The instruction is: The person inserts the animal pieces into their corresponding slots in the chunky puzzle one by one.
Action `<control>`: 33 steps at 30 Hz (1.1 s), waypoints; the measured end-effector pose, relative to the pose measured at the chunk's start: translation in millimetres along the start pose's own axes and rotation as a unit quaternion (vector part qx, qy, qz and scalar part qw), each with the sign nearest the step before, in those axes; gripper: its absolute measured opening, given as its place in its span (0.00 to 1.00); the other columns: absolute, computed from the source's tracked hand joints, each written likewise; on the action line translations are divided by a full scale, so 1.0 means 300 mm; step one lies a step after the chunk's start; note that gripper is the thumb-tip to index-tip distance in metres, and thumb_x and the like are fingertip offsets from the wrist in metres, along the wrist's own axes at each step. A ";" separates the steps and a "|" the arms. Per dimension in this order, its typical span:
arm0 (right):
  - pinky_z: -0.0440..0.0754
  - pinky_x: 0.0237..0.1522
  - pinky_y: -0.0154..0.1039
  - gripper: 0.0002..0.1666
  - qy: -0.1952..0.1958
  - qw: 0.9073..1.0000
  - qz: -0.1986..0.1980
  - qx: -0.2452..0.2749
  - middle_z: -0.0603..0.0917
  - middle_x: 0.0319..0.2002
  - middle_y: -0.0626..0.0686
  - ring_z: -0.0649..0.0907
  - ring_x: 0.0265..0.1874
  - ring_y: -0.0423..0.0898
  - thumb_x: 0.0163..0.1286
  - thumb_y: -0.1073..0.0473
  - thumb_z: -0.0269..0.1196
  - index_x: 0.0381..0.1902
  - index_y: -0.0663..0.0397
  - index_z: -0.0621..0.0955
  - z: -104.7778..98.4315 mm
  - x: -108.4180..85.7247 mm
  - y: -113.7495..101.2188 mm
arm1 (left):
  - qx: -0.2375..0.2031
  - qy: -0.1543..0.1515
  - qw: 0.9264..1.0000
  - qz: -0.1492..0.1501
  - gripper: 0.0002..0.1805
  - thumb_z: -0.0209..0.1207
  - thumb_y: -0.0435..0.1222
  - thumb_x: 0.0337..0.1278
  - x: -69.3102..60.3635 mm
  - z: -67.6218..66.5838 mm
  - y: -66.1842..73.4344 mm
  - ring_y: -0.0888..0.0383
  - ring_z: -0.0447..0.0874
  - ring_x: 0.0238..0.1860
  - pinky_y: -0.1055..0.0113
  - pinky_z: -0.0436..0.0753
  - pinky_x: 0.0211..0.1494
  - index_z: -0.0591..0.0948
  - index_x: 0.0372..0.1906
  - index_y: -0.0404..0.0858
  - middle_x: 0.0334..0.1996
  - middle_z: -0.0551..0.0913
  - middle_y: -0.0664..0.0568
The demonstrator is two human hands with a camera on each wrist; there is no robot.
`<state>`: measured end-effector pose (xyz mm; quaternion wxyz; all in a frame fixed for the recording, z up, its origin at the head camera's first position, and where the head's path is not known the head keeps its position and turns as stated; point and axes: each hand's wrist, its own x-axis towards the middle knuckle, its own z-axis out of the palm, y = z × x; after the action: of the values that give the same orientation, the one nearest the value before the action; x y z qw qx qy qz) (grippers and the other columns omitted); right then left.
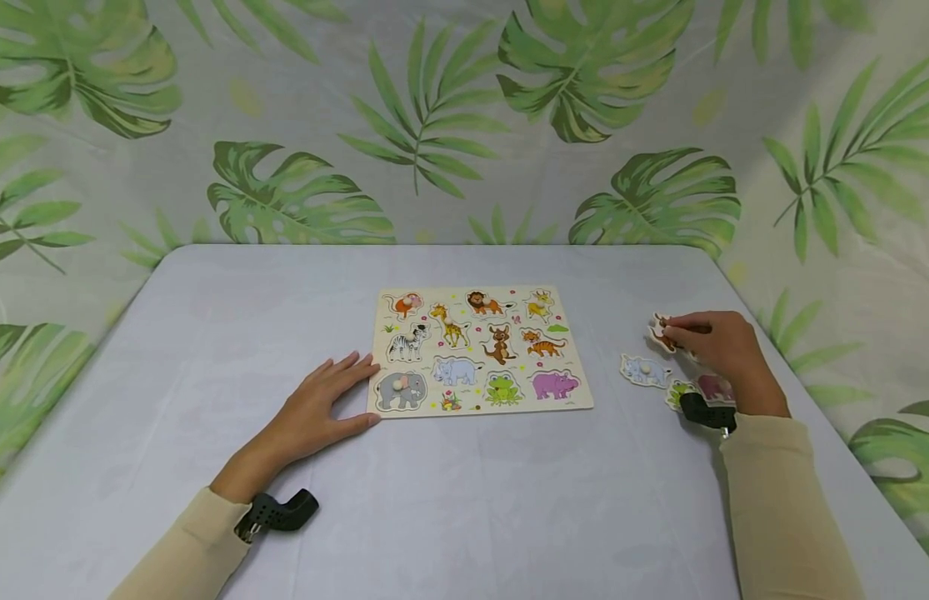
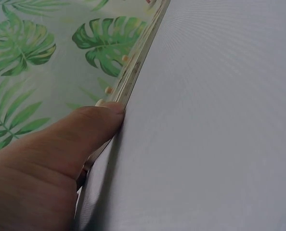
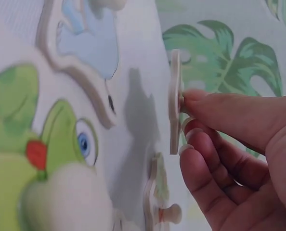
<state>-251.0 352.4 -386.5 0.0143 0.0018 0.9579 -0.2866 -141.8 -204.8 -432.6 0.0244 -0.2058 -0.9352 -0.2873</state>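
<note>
A wooden animal puzzle board [image 1: 464, 337] lies on the table. My left hand [image 1: 322, 404] rests at its left edge with fingers extended; the thumb [image 2: 92, 125] touches the board's edge in the left wrist view. To the right of the board, my right hand [image 1: 722, 346] pinches a brown animal puzzle piece [image 1: 661, 333] between thumb and fingers. The right wrist view shows this piece [image 3: 175, 103] edge-on, held above the table. Near that hand lie a blue rhino piece [image 1: 644, 371], a green frog piece [image 1: 678, 393] and a purple hippo piece [image 1: 715, 388], partly hidden by the wrist.
Knobbed pieces sit in the board, among them an elephant [image 1: 401, 392], a zebra [image 1: 408, 343] and a lion [image 1: 490, 303]. Another knobbed piece [image 3: 160, 192] lies below the held one. A white cloth covers the table [image 1: 494, 500]; a leaf-print curtain [image 1: 464, 125] hangs behind.
</note>
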 end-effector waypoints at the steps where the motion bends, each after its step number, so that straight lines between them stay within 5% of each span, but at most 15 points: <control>1: 0.81 0.34 0.41 0.30 0.004 1.000 -0.003 -0.001 0.83 0.48 0.63 0.79 0.42 0.54 0.68 0.40 0.60 0.53 0.59 0.83 -0.001 0.001 -0.003 | 0.001 0.000 1.000 0.000 0.40 0.67 0.54 0.51 0.000 0.000 0.000 0.48 0.55 0.74 0.48 0.49 0.76 0.70 0.69 0.44 0.71 0.65 0.51; 6: 0.79 0.31 0.37 0.29 0.018 1.000 -0.018 -0.006 0.84 0.46 0.63 0.80 0.40 0.53 0.67 0.41 0.61 0.52 0.58 0.83 -0.005 0.000 -0.020 | -0.001 0.001 1.000 0.002 0.40 0.67 0.54 0.51 0.000 -0.001 -0.001 0.48 0.55 0.73 0.48 0.49 0.76 0.70 0.69 0.44 0.71 0.65 0.51; 15: 0.76 0.48 0.56 0.29 0.016 0.999 -0.037 -0.005 0.82 0.49 0.66 0.77 0.49 0.60 0.67 0.41 0.61 0.52 0.60 0.83 0.001 -0.001 -0.074 | 0.001 0.001 1.000 0.003 0.40 0.67 0.54 0.51 0.001 -0.002 -0.002 0.48 0.55 0.73 0.48 0.49 0.76 0.70 0.69 0.44 0.71 0.65 0.51; 33: 0.82 0.36 0.46 0.23 0.028 0.995 -0.095 -0.001 0.84 0.45 0.62 0.81 0.40 0.55 0.67 0.47 0.64 0.49 0.60 0.85 0.071 -0.004 -0.191 | 0.003 0.003 1.000 0.006 0.40 0.67 0.54 0.51 0.001 0.000 0.000 0.48 0.55 0.73 0.48 0.49 0.76 0.70 0.69 0.44 0.71 0.65 0.51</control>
<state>-249.9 292.7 -372.7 -0.0394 -0.0812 0.9540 -0.2857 -142.1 -204.8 -432.6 0.0296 -0.2101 -0.9346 -0.2854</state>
